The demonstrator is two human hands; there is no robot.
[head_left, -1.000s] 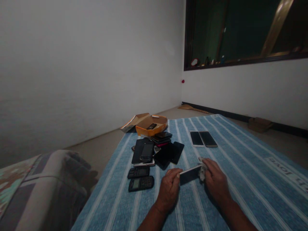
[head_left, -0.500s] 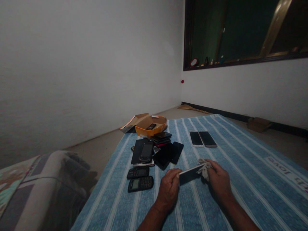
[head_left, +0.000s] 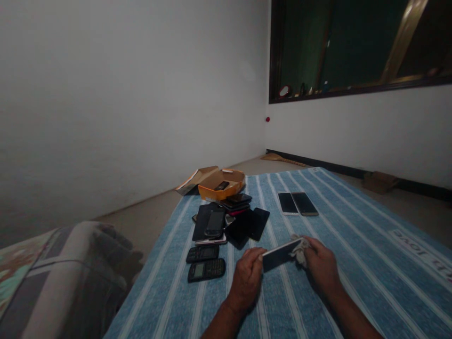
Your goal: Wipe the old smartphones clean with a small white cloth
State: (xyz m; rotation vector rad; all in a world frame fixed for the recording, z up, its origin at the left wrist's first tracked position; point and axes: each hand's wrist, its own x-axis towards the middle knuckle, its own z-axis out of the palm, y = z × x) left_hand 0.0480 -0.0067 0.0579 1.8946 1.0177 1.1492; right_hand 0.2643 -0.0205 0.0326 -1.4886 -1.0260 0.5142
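A white-edged smartphone (head_left: pixel 278 257) with a dark screen is held tilted above the striped cloth. My left hand (head_left: pixel 247 273) is closed around its left end, the thumb along the near edge. At the other end, my right hand (head_left: pixel 322 263) pinches a crumpled greyish cloth (head_left: pixel 299 251) that wraps over the phone's right edge. Left of my left hand lie two black keypad phones (head_left: pixel 206 270), one behind the other. Further back, two smartphones (head_left: pixel 296 204) rest side by side, one white-framed and one gold-framed.
A loose pile of phones (head_left: pixel 215 222) lies left of centre. Behind it stands an open orange-sided cardboard box (head_left: pixel 224 192) with a phone inside. The blue striped cloth (head_left: pixel 353 245) covers the surface. At far left is a draped blanket (head_left: pixel 70 278).
The phone's right end and the cloth on it have shifted slightly, with my right hand moving a little. My left hand keeps nearly the same place.
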